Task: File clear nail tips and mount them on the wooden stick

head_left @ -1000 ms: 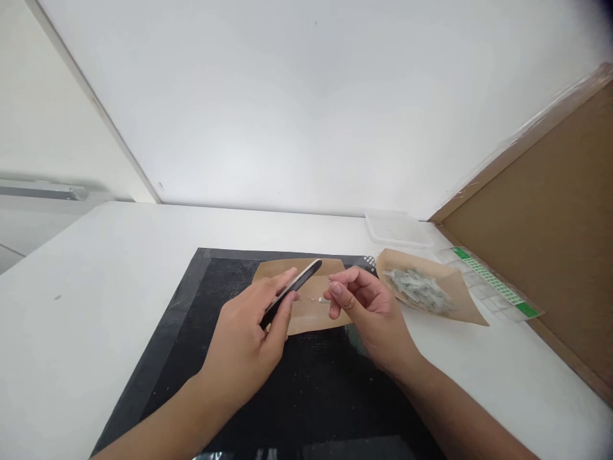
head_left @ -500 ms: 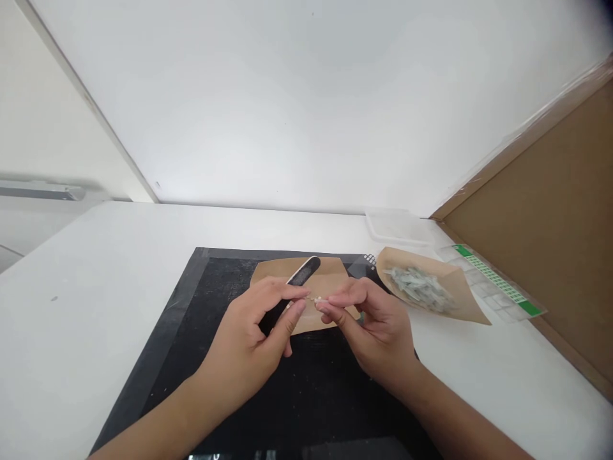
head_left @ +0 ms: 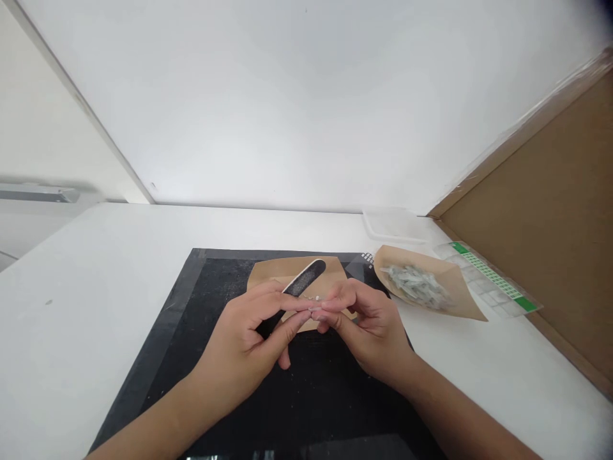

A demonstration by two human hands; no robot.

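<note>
My left hand [head_left: 253,326] is closed round a black nail file [head_left: 306,278], which slants up to the right between the fingers. With its thumb and index fingertips it also meets a small pale piece [head_left: 315,309], too small to name. From the other side, the fingertips of my right hand [head_left: 371,319] pinch that piece, so both hands nearly touch. Behind the fingertips, tiny whitish bits [head_left: 317,298] show above a brown paper tray [head_left: 268,271], partly hidden by my hands. Everything here is over a black mat [head_left: 306,402].
To the right, a second brown paper tray [head_left: 462,294] holds a heap of translucent pale slivers [head_left: 416,285]. Beside it lies a clear plastic sheet with a green strip [head_left: 493,276]. A clear plastic container [head_left: 395,225] stands at the back, and a cardboard panel [head_left: 541,223] borders the right.
My fingertips have come closer together, the left thumb now against the small piece. The file has shifted slightly right with my left hand. The whole view has moved a little.
</note>
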